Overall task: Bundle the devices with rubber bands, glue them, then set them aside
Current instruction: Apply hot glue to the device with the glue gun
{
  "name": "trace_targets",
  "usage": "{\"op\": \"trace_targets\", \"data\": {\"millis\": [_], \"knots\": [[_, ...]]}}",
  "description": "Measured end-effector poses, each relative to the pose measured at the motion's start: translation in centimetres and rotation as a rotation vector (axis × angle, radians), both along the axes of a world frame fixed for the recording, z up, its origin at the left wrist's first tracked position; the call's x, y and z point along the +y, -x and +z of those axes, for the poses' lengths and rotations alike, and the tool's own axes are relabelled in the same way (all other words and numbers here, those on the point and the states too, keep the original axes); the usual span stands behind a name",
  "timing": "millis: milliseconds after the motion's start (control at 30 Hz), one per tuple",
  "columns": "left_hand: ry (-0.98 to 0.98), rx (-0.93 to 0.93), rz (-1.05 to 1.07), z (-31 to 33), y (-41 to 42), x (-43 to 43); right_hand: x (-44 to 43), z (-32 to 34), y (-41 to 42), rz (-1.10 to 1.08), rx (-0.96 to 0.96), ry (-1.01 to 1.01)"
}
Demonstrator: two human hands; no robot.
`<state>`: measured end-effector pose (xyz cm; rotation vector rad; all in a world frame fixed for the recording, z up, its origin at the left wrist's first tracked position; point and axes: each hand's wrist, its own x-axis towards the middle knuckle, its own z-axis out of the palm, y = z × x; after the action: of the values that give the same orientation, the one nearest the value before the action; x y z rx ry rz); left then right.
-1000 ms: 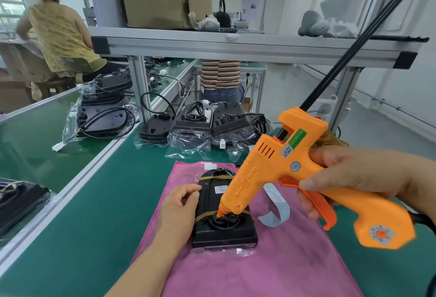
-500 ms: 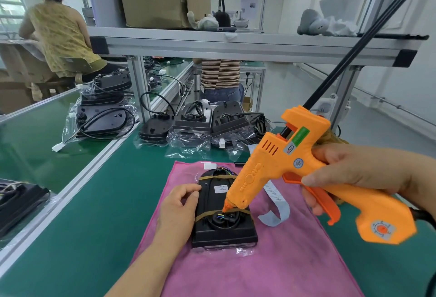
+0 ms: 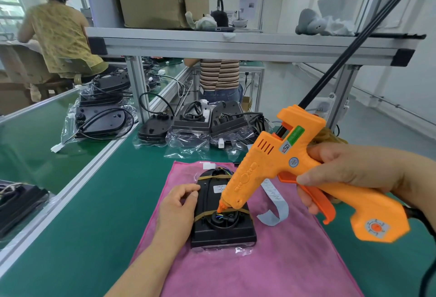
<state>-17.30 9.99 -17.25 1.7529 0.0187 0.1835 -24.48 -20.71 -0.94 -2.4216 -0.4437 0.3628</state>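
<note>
A black device (image 3: pixel 221 233) lies on a pink cloth (image 3: pixel 271 261), bound by two tan rubber bands (image 3: pixel 204 214). Coloured wires come out of a round recess near its near end. My left hand (image 3: pixel 175 211) rests against the device's left edge, thumb and curled fingers touching it. My right hand (image 3: pixel 354 174) grips an orange glue gun (image 3: pixel 278 169), fingers on the trigger. The gun's nozzle touches the wires at the recess. A long black glue stick juts up from the gun's back.
Several black devices in plastic bags (image 3: pixel 200 126) lie at the far end of the green bench (image 3: pixel 94 214); more sit on the left bench (image 3: pixel 101 119). A grey paper strip (image 3: pixel 274 209) curls on the cloth. An aluminium shelf (image 3: pixel 236 44) spans above. Two people work beyond.
The glue gun's nozzle lifted slightly off the recess half a second ago and is now back down at the wires. My left hand has stayed at the device's edge.
</note>
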Motion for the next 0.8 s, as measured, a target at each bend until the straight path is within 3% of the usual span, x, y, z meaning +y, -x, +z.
{"op": "trace_targets", "data": {"millis": [167, 433, 533, 700, 800], "knots": [[-0.013, -0.022, -0.002, 0.1, 0.0, 0.0, -0.1, 1.7, -0.7, -0.042, 0.093, 0.030], [-0.015, -0.021, 0.001, 0.0, -0.1, 0.0, -1.3, 1.1, -0.6, -0.072, 0.069, -0.021], [-0.017, -0.015, 0.001, 0.1, 0.0, 0.0, -1.4, 1.4, -0.3, -0.044, 0.042, 0.063], [-0.020, -0.008, -0.001, 0.2, 0.1, 0.0, -1.7, 0.7, -0.2, -0.043, 0.067, -0.018], [-0.030, -0.010, 0.007, 0.2, 0.1, 0.0, -1.4, -1.0, -0.2, -0.153, 0.093, -0.258]]}}
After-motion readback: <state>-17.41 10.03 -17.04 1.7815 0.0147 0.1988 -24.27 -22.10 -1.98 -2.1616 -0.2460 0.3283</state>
